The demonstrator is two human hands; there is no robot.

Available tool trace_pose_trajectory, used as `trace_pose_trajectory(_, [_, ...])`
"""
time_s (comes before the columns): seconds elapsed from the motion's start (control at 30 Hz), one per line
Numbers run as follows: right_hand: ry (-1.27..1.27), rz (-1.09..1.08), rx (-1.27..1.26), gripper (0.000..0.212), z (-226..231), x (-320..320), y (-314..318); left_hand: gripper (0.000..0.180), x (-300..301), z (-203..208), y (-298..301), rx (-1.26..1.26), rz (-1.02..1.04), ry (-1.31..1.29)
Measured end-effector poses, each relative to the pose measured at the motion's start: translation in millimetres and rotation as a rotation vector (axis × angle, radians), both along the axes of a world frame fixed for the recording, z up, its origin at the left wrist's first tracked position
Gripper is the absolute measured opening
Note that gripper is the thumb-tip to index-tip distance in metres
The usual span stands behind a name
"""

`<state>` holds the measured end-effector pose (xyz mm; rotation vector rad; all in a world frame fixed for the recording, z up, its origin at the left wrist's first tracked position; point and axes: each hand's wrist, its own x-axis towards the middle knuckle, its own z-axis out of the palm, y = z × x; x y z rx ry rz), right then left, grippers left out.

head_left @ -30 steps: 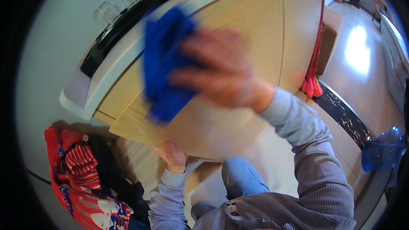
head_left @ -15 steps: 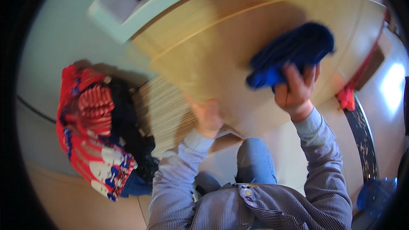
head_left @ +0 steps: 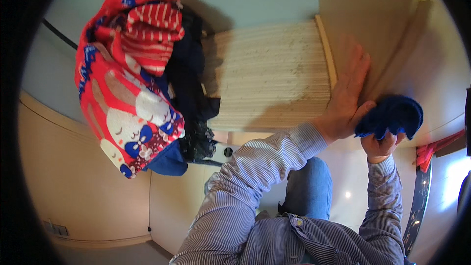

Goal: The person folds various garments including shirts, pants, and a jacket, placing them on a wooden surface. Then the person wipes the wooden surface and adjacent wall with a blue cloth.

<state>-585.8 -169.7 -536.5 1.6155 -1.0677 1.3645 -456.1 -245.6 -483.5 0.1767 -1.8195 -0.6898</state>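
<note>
My left hand (head_left: pixel 346 95) reaches across to the right, its fingers stretched out and spread against a smooth light-wood panel (head_left: pixel 412 68). Just below and to the right of it, my right hand (head_left: pixel 379 146) grips a folded, fuzzy dark blue cloth (head_left: pixel 392 116). The cloth's far side lies close to the panel; whether it touches cannot be made out. Left of the panel is a striped, wood-look board (head_left: pixel 274 76) with dark specks scattered over it, bordered by a pale wooden edge strip (head_left: pixel 326 51).
At the left, a red fabric with rabbit pictures (head_left: pixel 115 93) lies heaped over dark clothes (head_left: pixel 189 81). A pale cabinet front (head_left: pixel 83 167) stands at the lower left. Another red cloth (head_left: pixel 429 153) hangs at the right, and my bent knee (head_left: pixel 309 186) is below the board.
The view has turned to the left. More of the striped board shows, and the panel now appears at the right. My left hand has come nearer the cloth in my right hand.
</note>
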Motion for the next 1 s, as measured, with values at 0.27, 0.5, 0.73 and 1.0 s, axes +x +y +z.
trace_pose_trajectory(0.27, [0.119,0.201,0.474,0.030,-6.1,102.9,-4.5,0.036,143.7,-94.5,46.4,0.323,0.256,-0.194])
trace_pose_trajectory(0.5, [0.392,0.297,0.832,0.033,5.7,215.1,-58.6,0.024,269.6,-115.7,72.1,0.562,0.367,-0.217])
trace_pose_trajectory(0.73, [0.430,0.396,0.755,0.033,-15.9,299.9,-105.1,0.022,326.5,-129.6,71.4,0.569,0.502,-0.180])
trace_pose_trajectory(1.0, [0.206,0.125,1.063,0.033,-0.6,154.8,-96.7,0.024,378.9,-152.8,72.0,0.651,0.368,-0.235])
